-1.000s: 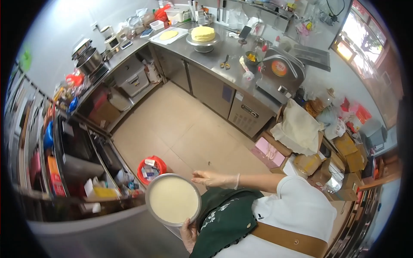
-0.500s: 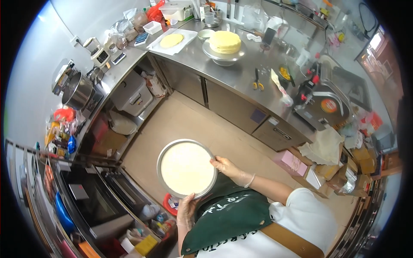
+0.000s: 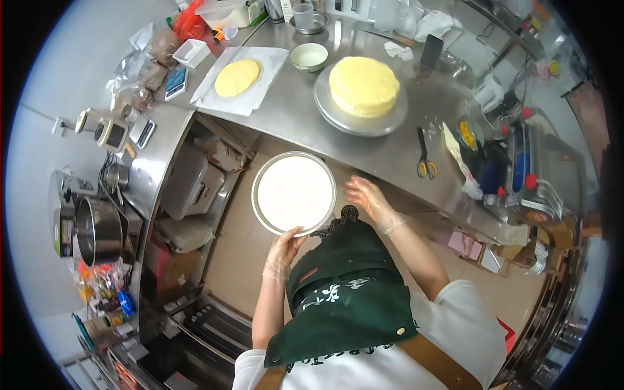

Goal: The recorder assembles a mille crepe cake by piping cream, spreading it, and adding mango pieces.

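Observation:
A round metal cake pan (image 3: 255, 196) with a smooth pale, cream-coloured filling (image 3: 294, 190) is held out over the floor, just short of the counter. My left hand (image 3: 285, 249), in a clear thin glove, grips its near rim with the thumb on top. To the pan's right, my gloved right hand (image 3: 369, 198) is off the rim, fingers apart and nothing in them. On the counter ahead, a yellow layered cake (image 3: 364, 88) sits on a metal turntable (image 3: 338, 122). Left of it, a flat yellow round (image 3: 237, 78) lies on white paper (image 3: 268, 78).
A pale green bowl (image 3: 309, 58), scissors (image 3: 424, 156), a filled piping bag (image 3: 460, 159) and a dish with yellow pieces (image 3: 467, 133) stand on the steel counter (image 3: 292, 117). A mixing bowl (image 3: 99, 231) is at the left; boxes (image 3: 465, 244) lie on the floor at right.
I have come closer to the counter, carrying the pan. My right hand has let go of the rim and opened; my left still holds it.

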Motion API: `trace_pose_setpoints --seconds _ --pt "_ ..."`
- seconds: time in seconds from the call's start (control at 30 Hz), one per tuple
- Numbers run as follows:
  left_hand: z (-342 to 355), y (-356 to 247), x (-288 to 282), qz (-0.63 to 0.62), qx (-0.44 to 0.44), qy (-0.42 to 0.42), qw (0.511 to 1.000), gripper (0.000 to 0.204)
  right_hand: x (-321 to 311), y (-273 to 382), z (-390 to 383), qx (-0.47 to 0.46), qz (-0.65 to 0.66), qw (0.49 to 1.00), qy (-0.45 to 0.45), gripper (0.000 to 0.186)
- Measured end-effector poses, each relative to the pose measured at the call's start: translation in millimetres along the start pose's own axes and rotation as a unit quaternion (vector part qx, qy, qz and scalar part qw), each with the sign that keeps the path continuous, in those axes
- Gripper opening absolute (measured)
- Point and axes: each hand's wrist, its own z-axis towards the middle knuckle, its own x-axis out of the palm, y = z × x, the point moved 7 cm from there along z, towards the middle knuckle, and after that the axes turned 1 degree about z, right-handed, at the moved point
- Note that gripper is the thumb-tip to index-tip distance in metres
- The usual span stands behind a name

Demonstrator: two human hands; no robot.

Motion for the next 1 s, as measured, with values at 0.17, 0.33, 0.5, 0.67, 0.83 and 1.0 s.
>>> trace_pose_setpoints --seconds 0.17,0.33,0.5,0.67,0.83,1.0 --pt "100.4 -78.3 29.8 0.050 -0.040 0.002 0.998 0.032 58.3 -17.5 104.6 0.056 0.094 0.990 0.083 0.060" --pt "182.5 -141.3 47.1 0.125 -0.100 0.032 0.986 0.031 80.4 -5.6 174.1 0.047 0.094 0.993 -0.050 0.055" --pt "244.7 -189.4 43.4 0.179 -0.134 0.079 0.972 0.035 96.8 17.2 212.9 0.001 -0.026 0.992 -0.120 0.057" --pt "266.1 -224.1 47.8 0.396 -0.202 0.126 0.887 0.048 106.0 3.1 219.9 -0.004 -0.074 0.965 -0.252 0.041" --pt "270.5 -228.6 34.4 0.421 -0.256 0.115 0.863 0.044 121.9 9.4 217.8 -0.041 -0.081 0.947 -0.308 0.027" --pt "270.1 -237.8 37.6 0.456 -0.277 0.135 0.835 0.049 115.5 -4.5 218.3 -0.010 -0.040 0.946 -0.322 0.028"
